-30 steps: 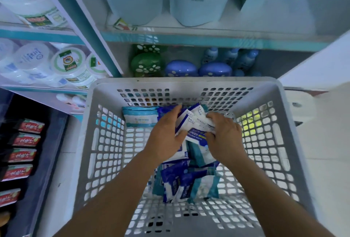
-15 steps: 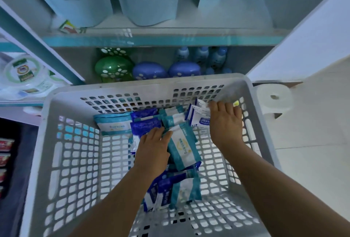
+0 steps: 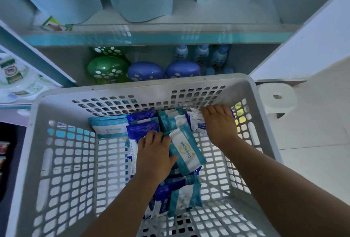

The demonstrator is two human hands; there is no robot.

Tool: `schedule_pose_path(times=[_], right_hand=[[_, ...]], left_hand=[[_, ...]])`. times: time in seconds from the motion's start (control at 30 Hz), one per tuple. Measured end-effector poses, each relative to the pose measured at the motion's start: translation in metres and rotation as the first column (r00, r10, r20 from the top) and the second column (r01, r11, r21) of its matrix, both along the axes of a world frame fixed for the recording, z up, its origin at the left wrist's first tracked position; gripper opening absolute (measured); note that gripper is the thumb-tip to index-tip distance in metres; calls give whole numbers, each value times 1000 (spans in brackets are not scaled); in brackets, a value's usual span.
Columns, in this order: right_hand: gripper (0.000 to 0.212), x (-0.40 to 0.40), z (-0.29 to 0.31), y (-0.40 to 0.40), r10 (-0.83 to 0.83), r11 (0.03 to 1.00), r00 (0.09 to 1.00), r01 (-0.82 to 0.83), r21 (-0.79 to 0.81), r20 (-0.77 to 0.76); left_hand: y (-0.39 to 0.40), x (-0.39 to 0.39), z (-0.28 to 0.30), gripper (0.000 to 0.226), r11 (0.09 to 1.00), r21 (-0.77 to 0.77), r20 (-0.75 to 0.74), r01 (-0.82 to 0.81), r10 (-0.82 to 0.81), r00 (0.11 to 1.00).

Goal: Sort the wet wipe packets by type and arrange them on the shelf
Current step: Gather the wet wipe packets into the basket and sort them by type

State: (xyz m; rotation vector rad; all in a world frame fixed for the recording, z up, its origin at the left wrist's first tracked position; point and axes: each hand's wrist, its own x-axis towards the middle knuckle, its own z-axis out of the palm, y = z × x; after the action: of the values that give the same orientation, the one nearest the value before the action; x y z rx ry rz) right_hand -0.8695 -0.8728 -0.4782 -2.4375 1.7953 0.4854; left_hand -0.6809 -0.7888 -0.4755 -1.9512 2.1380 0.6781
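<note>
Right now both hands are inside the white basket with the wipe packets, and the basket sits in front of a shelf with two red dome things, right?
Nearly. The head view shows both the left hand and right hand in the white basket among the wipe packets, but the two domes on the shelf are blue, not red.

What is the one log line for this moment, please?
stage: sorting in basket | left hand: holds teal wipe packet | right hand: on small white packets | shelf: no packets yet
</note>
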Motion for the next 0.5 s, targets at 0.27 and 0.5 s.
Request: schedule_pose_path(times=[0.27,0.5], right_hand=[[62,2,-25,-13,-12,999,998,10,45,60],[59,28,-21,11,-179,984,911,166,67,373]], left_hand=[[-3,-3,-8,53,999,-54,42,0,2,999],[5,11,-5,63,982,-139,-165,-131,107,980]])
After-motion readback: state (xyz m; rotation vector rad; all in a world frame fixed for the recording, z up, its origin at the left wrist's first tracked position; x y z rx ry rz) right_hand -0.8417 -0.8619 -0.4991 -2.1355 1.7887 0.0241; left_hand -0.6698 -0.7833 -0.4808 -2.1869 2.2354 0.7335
